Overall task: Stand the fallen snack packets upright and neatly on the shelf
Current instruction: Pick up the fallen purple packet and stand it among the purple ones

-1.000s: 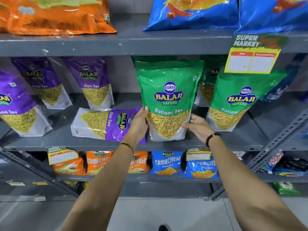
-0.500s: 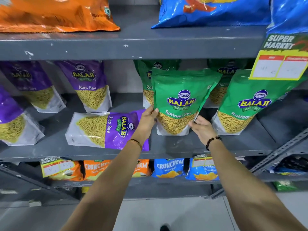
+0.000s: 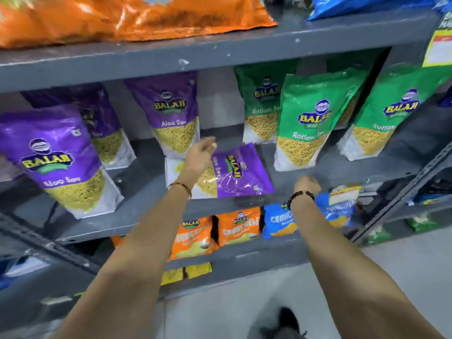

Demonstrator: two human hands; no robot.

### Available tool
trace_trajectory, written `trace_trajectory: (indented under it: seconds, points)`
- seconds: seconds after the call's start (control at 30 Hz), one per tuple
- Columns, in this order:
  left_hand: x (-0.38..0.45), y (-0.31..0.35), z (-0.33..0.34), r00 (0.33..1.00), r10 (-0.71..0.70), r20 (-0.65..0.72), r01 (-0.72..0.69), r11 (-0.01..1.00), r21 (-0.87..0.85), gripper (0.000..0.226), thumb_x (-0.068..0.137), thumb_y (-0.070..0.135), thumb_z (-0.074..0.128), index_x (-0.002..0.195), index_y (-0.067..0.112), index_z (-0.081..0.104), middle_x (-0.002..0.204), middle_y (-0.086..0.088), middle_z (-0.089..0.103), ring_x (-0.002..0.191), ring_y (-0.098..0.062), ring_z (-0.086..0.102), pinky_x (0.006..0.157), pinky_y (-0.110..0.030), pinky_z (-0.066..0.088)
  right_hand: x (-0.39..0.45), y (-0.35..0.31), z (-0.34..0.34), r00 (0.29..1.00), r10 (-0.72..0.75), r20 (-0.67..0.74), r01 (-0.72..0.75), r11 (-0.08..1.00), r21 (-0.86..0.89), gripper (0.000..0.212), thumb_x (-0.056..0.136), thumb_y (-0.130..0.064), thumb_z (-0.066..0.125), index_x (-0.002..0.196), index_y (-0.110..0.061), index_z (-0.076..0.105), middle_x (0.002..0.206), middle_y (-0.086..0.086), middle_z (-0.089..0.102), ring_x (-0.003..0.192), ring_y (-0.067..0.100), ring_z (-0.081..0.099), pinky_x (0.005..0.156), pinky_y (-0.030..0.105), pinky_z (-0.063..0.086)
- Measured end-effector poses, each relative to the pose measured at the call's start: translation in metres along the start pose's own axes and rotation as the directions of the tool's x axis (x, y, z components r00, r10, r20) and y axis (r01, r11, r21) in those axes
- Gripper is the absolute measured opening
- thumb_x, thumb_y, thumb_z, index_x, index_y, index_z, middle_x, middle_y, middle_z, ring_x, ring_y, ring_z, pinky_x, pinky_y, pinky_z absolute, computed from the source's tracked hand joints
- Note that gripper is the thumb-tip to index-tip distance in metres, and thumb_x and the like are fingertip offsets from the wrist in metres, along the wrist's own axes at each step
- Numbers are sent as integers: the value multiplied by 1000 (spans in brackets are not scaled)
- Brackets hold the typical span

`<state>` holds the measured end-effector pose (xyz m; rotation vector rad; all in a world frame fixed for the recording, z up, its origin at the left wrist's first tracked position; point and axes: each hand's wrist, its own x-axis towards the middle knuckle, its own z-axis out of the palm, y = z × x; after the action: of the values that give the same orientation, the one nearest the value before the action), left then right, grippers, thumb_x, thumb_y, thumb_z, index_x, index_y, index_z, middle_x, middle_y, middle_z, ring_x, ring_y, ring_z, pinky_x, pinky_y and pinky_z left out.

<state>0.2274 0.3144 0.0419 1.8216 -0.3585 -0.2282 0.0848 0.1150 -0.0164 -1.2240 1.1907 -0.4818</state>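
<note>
**Fallen purple packet lies flat mid-shelf, both hands free**

The fallen purple packet point(image 3: 234, 172), a glossy crinkled plastic pouch with a clear window showing fine yellow strands, lies on its side on the middle shelf point(image 3: 330, 172), near the front edge and roughly central. The left hand point(image 3: 199, 155) hovers over the packet's window end, its fingers point(image 3: 208, 143) spread loosely and gripping nothing. The right hand point(image 3: 307, 185) sits low at the front edge of the shelf, to the right of the fallen packet; it is blurred, and whether its fingers are curled or open cannot be told, though nothing shows in it. A dark beaded bracelet point(image 3: 299, 196) circles that wrist, a thin band point(image 3: 181, 187) the other.

Toward the right end of the shelf, a green packet point(image 3: 308, 123) stands upright near the front edge, shiny and softly creased, with more green ones behind and beside it. Purple packets stand upright along the left half, the nearest point(image 3: 56, 157) leaning a little at the front left.

The shelving is grey painted metal, matte and chipped with small white flecks, with perforated angle posts. A puffy orange foil bag point(image 3: 137, 18) rests on the shelf above. Small orange packets point(image 3: 212, 231) and blue ones line the shelf below. The floor point(image 3: 403, 270) is pale and smooth.
</note>
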Motion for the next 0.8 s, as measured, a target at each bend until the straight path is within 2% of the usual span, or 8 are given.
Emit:
trace_trajectory:
  seconds: [0.1,0.2,0.33,0.47,0.57,0.67,0.73,0.8]
  points:
    - [11,-15,-40,998,-52,30,37,926,375,40,95,28,47,124,1,53,123,-29,59,110,-45,56,95,-47,44,-43,9,25,997,29,-67,-47,954,-296,34,97,-1,33,127,10,46,135,24,50,128,37,46,95,36,43]
    - [23,-27,-75,989,-145,34,96,795,599,47,95,38,39,128,6,49,128,-24,56,117,-38,52,98,-41,40,-85,11,53,995,54,82,-23,940,-340,35,98,-5,33,128,7,46,138,22,49,128,35,46,98,38,41]
    - [30,-39,-96,946,-307,105,171,747,642,60,94,50,28,143,14,29,152,-16,29,138,-35,30,113,-40,24,-117,16,87,924,216,314,-263,958,115,46,96,-24,28,138,-6,34,145,13,39,129,33,43,100,43,44]
    - [26,-48,-101,971,-236,38,173,805,567,58,92,54,31,129,13,49,140,-19,47,127,-38,43,103,-39,33,-122,19,111,824,393,408,-511,827,236,56,94,-38,37,138,-5,31,143,18,39,129,34,42,108,47,35]
    - [23,-49,-105,966,-258,7,221,841,494,51,91,53,36,113,15,61,124,-20,58,121,-38,48,94,-38,36,-116,25,117,829,398,394,-512,824,245,45,92,-41,37,118,-5,47,113,14,57,107,31,55,102,46,37]
    - [20,-52,-103,925,-377,47,322,842,434,49,91,48,42,100,8,69,116,-18,65,112,-34,56,90,-36,40,-112,27,110,836,395,379,-508,820,264,28,90,-37,42,82,-11,50,73,6,54,69,24,55,88,41,47]
    - [16,-54,-94,915,-398,64,330,830,451,48,90,46,48,97,4,70,115,-16,67,107,-31,60,91,-34,44,-108,27,103,838,377,395,-493,834,249,27,88,-36,48,93,-10,51,72,8,55,63,24,53,75,39,48]
    - [12,-58,-83,915,-391,96,325,858,397,46,88,40,55,109,0,65,116,-13,64,106,-27,59,86,-25,50,-103,32,97,842,339,419,-454,865,213,34,87,-36,54,109,-10,54,77,9,59,67,23,55,78,38,47]
